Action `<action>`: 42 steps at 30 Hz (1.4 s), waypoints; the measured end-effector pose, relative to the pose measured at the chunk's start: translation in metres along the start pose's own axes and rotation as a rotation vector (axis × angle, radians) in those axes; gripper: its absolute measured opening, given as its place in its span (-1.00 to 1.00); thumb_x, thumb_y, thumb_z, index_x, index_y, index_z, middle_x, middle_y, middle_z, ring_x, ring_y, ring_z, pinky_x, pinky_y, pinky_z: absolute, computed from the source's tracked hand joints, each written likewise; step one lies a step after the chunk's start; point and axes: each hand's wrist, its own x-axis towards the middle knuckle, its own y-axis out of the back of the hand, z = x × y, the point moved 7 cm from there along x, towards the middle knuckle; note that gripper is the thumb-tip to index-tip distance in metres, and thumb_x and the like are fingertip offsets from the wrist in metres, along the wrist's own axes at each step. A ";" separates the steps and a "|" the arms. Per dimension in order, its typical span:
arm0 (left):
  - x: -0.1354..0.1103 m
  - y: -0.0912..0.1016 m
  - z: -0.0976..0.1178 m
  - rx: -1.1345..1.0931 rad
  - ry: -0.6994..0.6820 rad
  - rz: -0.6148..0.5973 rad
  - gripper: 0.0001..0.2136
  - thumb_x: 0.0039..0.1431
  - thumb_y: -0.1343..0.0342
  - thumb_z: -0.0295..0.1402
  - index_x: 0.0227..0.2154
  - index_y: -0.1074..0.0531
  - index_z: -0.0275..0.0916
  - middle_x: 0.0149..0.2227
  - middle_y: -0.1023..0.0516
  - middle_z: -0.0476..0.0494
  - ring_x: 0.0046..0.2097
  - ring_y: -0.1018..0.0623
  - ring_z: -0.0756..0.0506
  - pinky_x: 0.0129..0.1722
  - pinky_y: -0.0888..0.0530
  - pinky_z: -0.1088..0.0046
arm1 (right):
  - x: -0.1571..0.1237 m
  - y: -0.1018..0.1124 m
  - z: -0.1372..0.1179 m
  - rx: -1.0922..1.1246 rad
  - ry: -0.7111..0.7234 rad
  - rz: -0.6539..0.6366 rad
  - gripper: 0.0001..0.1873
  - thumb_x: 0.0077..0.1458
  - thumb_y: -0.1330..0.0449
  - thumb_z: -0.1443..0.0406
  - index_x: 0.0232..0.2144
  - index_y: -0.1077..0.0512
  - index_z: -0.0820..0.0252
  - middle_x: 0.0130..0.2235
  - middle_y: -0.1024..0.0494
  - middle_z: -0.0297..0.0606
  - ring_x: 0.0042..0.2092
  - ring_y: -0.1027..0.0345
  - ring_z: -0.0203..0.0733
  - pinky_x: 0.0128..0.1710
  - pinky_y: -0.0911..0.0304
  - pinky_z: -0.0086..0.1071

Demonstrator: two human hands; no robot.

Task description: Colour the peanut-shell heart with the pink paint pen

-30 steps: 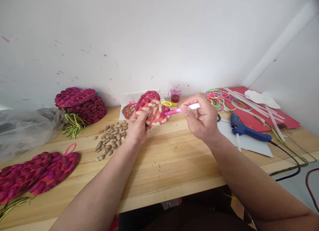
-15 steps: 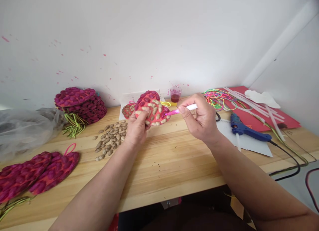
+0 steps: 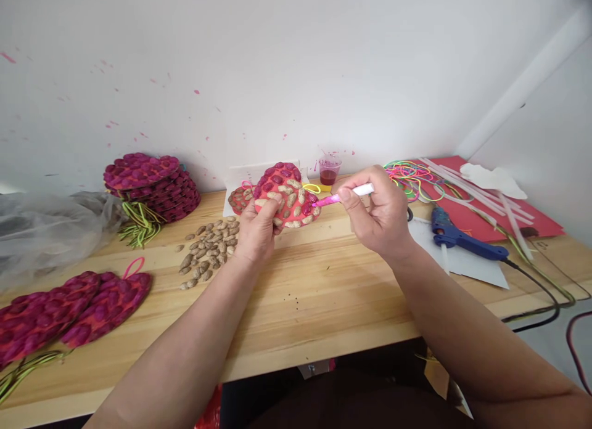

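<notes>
My left hand [image 3: 256, 232] is closed round the lower edge of a red heart-shaped piece [image 3: 287, 195] covered with peanut shells, some painted magenta and some bare. It holds the heart tilted up above the wooden table [image 3: 314, 293]. My right hand [image 3: 377, 214] pinches a small brush [image 3: 345, 196] with a white handle and pink tip. The tip touches the heart's right edge. A small plastic cup of red paint [image 3: 328, 170] stands by the wall just behind.
Loose peanut shells [image 3: 208, 251] lie left of my hands. A stack of painted hearts [image 3: 150, 185] sits at back left, more hearts [image 3: 69, 312] at the near left, a plastic bag [image 3: 41, 232] beside them. A blue glue gun [image 3: 462, 239], coloured cords [image 3: 409, 176] and red sheet [image 3: 485, 213] lie right.
Both hands and the heart have shifted slightly up and away in view, partly from head motion. The brush tip stays at the heart's right edge.
</notes>
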 end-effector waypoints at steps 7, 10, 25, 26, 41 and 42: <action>0.001 0.003 -0.002 -0.058 0.023 0.060 -0.59 -0.18 -0.46 -0.21 -0.50 -0.27 -0.18 -0.65 -0.30 0.18 -0.64 -0.26 0.12 -0.71 -0.10 0.63 | -0.002 -0.011 0.041 0.597 -0.473 0.137 -0.58 0.04 -0.44 -0.08 -0.38 -0.47 0.08 -0.43 -0.46 -0.41 -0.39 -0.31 -0.30 -0.35 -0.29 -0.32; 0.002 0.006 -0.001 -0.100 0.002 0.089 -0.57 -0.23 -0.48 -0.21 -0.47 -0.29 -0.18 -0.60 -0.34 0.17 -0.62 -0.28 0.12 -0.72 -0.09 0.64 | -0.014 -0.024 0.061 0.789 -0.823 0.133 -0.49 -0.18 -0.56 -0.08 -0.42 -0.46 0.11 -0.45 -0.47 -0.43 -0.40 -0.37 -0.32 -0.35 -0.37 -0.34; -0.003 0.001 -0.008 -0.147 0.026 0.040 -0.50 -0.31 -0.56 -0.10 -0.52 -0.34 -0.21 -0.58 -0.37 0.14 -0.59 -0.29 0.12 -0.71 -0.11 0.62 | -0.042 -0.076 0.029 1.104 -1.019 -0.272 -0.57 -0.06 -0.51 -0.05 -0.38 -0.54 0.11 -0.21 -0.67 -0.29 -0.17 -0.52 -0.24 -0.05 -0.49 -0.27; -0.004 0.001 -0.007 -0.147 0.015 0.043 -0.50 -0.31 -0.56 -0.10 -0.52 -0.35 -0.21 -0.58 -0.36 0.15 -0.60 -0.28 0.12 -0.72 -0.10 0.62 | -0.042 -0.076 0.028 1.094 -1.009 -0.293 -0.59 -0.05 -0.51 -0.05 -0.38 -0.55 0.11 -0.22 -0.67 -0.29 -0.18 -0.53 -0.24 -0.06 -0.49 -0.29; 0.003 0.011 -0.004 -0.140 0.034 0.140 -0.59 -0.22 -0.52 -0.15 -0.38 -0.48 -0.22 -0.52 -0.51 0.10 -0.56 -0.42 0.08 -0.64 -0.32 0.60 | -0.002 -0.009 0.068 0.987 -0.785 0.272 -0.56 -0.01 -0.49 -0.07 -0.49 -0.48 0.11 -0.56 -0.52 -0.48 -0.40 -0.53 -0.35 -0.28 -0.52 -0.46; 0.004 0.012 -0.003 -0.136 0.028 0.152 -0.59 -0.21 -0.51 -0.15 -0.38 -0.48 -0.22 -0.51 -0.52 0.10 -0.55 -0.43 0.07 -0.64 -0.32 0.60 | 0.001 -0.001 0.071 0.960 -0.760 0.323 -0.54 -0.01 -0.48 -0.08 -0.49 -0.46 0.11 -0.56 -0.51 -0.48 -0.40 -0.53 -0.35 -0.29 -0.52 -0.46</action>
